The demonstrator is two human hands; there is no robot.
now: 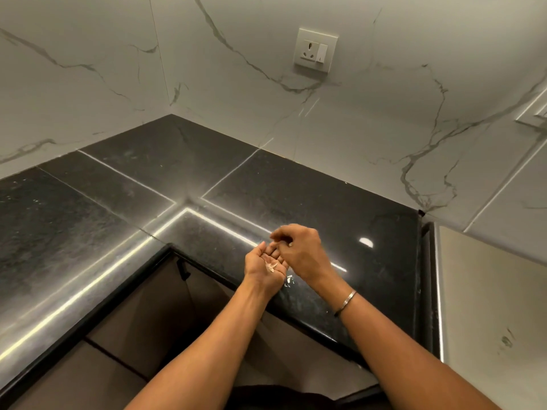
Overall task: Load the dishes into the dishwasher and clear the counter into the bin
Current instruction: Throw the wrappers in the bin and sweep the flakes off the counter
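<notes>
My left hand (265,269) is held palm up and cupped over the front edge of the black stone counter (88,232). A few pale scraps (271,266) lie in its palm. My right hand (302,251) hovers just above and to the right of it, fingers curled inward with the fingertips pinched together near the left fingertips. Whether it pinches a scrap I cannot tell. More small pale scraps (288,281) lie on the counter just below the hands. No dishes, dishwasher or bin are in view.
The counter wraps round an inner corner under marble-look wall tiles. A wall socket (315,50) sits high on the back wall. Dark cabinet fronts (154,329) with a handle lie below the counter edge. A beige metal-edged panel (488,306) stands at the right.
</notes>
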